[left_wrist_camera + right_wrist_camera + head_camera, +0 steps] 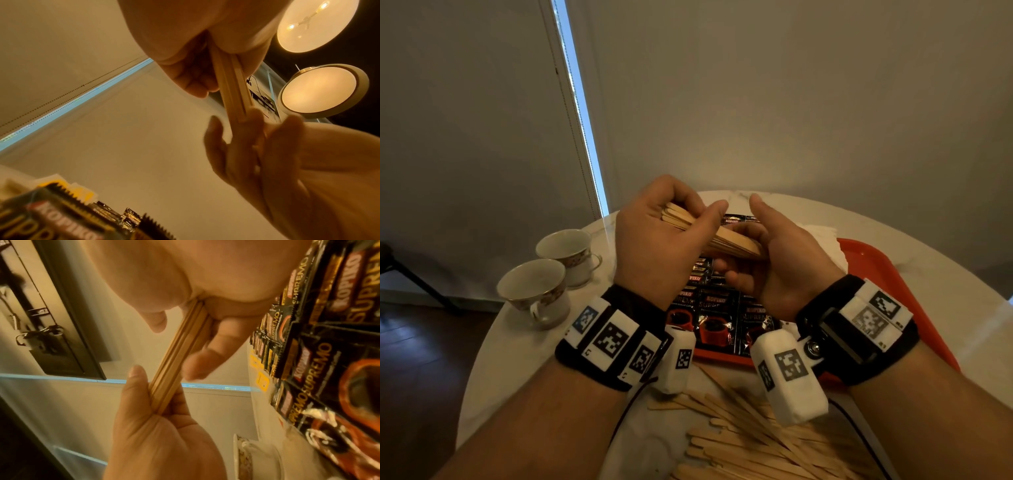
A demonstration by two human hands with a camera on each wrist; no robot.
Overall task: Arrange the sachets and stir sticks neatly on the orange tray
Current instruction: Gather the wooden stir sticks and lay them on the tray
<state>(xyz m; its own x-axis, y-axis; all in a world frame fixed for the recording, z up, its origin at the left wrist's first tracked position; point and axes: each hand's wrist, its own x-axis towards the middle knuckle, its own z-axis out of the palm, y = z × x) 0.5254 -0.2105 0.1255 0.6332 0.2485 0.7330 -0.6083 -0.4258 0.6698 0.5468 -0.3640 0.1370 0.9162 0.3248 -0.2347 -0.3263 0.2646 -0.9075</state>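
Both hands, left (654,240) and right (777,267), hold their grip closed round one bundle of stir sticks (726,240) above the orange tray (873,260), where sachets (715,318) lie in rows; loose sticks (739,431) lie just before the tray.

sachets (717,317) on tray (873,260); loose sticks (750,442) before it, cups (534,291) left

Black wristbands (859,329) with white square-coded marker blocks (789,377), thin cables (628,407)
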